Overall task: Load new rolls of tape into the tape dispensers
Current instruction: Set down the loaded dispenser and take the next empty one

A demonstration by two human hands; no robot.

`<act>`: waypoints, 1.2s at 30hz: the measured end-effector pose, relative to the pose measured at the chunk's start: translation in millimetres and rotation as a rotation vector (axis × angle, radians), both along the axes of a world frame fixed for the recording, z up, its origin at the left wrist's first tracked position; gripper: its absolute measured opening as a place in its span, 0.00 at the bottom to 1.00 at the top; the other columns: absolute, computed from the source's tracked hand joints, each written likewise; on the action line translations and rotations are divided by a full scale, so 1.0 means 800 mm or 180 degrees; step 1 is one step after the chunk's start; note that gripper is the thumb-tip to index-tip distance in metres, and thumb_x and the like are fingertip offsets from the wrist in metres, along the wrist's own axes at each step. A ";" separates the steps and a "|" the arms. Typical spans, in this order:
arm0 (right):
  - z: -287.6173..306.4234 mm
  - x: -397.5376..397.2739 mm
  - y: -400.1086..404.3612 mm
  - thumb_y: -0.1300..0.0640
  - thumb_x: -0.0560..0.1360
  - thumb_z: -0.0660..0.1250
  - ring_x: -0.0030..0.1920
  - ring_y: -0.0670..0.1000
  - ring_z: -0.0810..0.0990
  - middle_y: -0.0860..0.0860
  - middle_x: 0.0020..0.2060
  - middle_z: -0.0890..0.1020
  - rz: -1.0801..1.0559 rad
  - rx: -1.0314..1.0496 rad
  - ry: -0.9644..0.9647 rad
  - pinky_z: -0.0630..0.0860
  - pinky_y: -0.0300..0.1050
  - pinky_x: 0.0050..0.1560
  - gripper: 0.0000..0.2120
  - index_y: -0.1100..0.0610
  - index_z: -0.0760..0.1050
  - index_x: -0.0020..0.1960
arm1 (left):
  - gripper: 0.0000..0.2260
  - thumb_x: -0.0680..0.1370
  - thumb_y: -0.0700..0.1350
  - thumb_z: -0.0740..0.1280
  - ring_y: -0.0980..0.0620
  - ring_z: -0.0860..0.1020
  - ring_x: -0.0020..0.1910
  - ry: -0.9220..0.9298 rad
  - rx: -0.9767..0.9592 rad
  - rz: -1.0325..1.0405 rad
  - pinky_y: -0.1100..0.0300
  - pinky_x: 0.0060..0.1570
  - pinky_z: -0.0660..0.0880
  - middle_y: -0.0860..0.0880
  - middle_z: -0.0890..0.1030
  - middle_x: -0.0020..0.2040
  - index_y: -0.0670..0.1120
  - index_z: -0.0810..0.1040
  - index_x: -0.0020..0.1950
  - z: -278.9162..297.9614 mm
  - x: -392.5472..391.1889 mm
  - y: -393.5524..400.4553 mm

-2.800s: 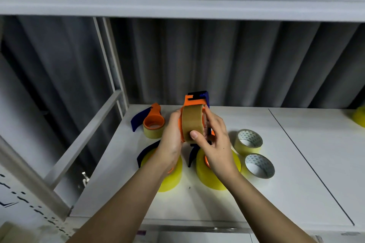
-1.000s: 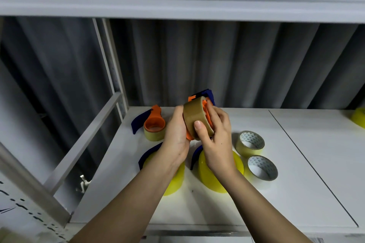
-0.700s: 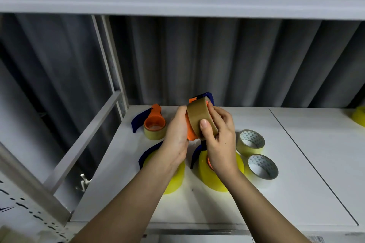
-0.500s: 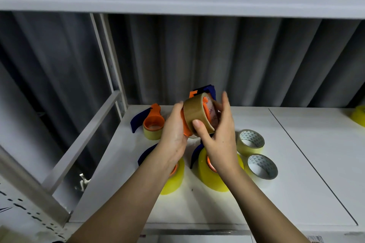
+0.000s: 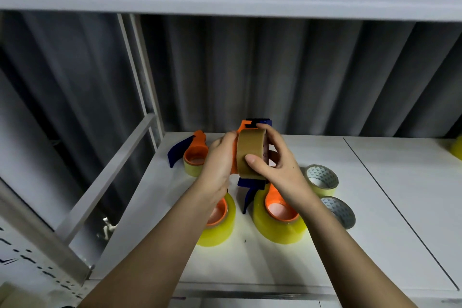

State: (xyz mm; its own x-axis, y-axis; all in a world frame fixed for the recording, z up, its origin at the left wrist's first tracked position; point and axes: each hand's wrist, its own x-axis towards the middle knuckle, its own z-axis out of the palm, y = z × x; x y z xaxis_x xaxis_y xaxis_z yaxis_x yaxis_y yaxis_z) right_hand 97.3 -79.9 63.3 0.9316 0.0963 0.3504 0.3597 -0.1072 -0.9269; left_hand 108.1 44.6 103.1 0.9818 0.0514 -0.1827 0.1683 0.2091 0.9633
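Yellow roll (image 5: 458, 147) cut off at right edge; held dispenser (image 5: 246, 125) mostly hidden behind brown roll (image 5: 250, 155).

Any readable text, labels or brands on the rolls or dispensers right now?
None readable.
Brown roll, held in both hands: no print shows.
Two loose rolls: cores carry only a triangle pattern, no words.
Panel at lower left: dark marks, too blurred to read.

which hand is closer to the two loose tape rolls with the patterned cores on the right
Right. The right hand, gripping the brown tape roll, is just left of the two loose rolls. The left hand is farther left, beyond the brown roll.
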 end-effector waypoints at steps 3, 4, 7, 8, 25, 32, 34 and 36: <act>-0.001 0.004 -0.008 0.45 0.68 0.72 0.64 0.47 0.74 0.44 0.64 0.73 -0.0063 -0.0339 -0.0190 0.75 0.52 0.63 0.31 0.42 0.66 0.69 | 0.08 0.79 0.49 0.62 0.49 0.78 0.38 0.0133 0.0029 -0.0058 0.57 0.40 0.76 0.46 0.78 0.36 0.47 0.76 0.44 0.004 0.002 0.003; -0.002 0.004 -0.010 0.44 0.67 0.72 0.65 0.47 0.73 0.44 0.64 0.73 -0.0077 -0.0427 -0.0259 0.73 0.52 0.64 0.32 0.41 0.66 0.68 | 0.08 0.79 0.48 0.63 0.49 0.77 0.37 0.0193 0.0013 -0.0031 0.58 0.39 0.76 0.46 0.78 0.35 0.46 0.76 0.43 0.006 0.002 0.004; -0.004 0.006 -0.016 0.45 0.66 0.72 0.66 0.45 0.71 0.45 0.65 0.71 -0.0030 -0.0615 -0.0348 0.72 0.50 0.66 0.34 0.41 0.64 0.70 | 0.08 0.78 0.48 0.63 0.47 0.78 0.42 0.0275 0.0107 -0.0030 0.53 0.47 0.76 0.43 0.79 0.40 0.47 0.76 0.41 0.004 0.007 0.003; -0.003 0.005 -0.018 0.45 0.67 0.72 0.67 0.44 0.71 0.44 0.66 0.71 0.0081 -0.0538 -0.0225 0.72 0.48 0.65 0.35 0.41 0.63 0.71 | 0.08 0.78 0.48 0.63 0.46 0.79 0.43 0.0220 0.0163 -0.0015 0.53 0.47 0.76 0.43 0.80 0.41 0.48 0.77 0.41 0.003 0.007 0.001; -0.001 0.012 -0.012 0.54 0.70 0.75 0.55 0.45 0.80 0.48 0.60 0.76 -0.0059 0.0084 0.0371 0.80 0.39 0.45 0.32 0.48 0.65 0.70 | 0.13 0.82 0.50 0.57 0.46 0.79 0.42 -0.0626 0.0604 0.0032 0.61 0.39 0.77 0.45 0.80 0.39 0.48 0.76 0.43 -0.007 0.019 0.005; -0.004 0.015 -0.014 0.60 0.66 0.78 0.60 0.39 0.74 0.43 0.66 0.70 -0.0049 -0.0540 -0.0197 0.75 0.32 0.48 0.39 0.43 0.62 0.70 | 0.11 0.80 0.53 0.60 0.50 0.76 0.38 0.0004 0.0168 0.0079 0.57 0.41 0.75 0.48 0.76 0.38 0.52 0.70 0.39 -0.012 0.036 0.014; -0.002 0.015 -0.017 0.58 0.65 0.79 0.63 0.39 0.72 0.44 0.68 0.68 -0.0139 -0.0842 -0.0327 0.75 0.32 0.52 0.41 0.42 0.61 0.70 | 0.09 0.80 0.53 0.61 0.45 0.79 0.43 0.0159 0.0157 0.0091 0.51 0.52 0.77 0.46 0.79 0.41 0.50 0.74 0.45 -0.019 0.049 0.018; 0.001 0.016 -0.025 0.54 0.64 0.80 0.68 0.40 0.68 0.44 0.69 0.67 -0.0327 -0.1440 -0.0775 0.71 0.34 0.61 0.42 0.44 0.62 0.70 | 0.15 0.76 0.56 0.64 0.42 0.81 0.49 0.0386 -0.0082 0.0027 0.47 0.57 0.76 0.43 0.82 0.47 0.45 0.78 0.54 -0.037 0.068 0.028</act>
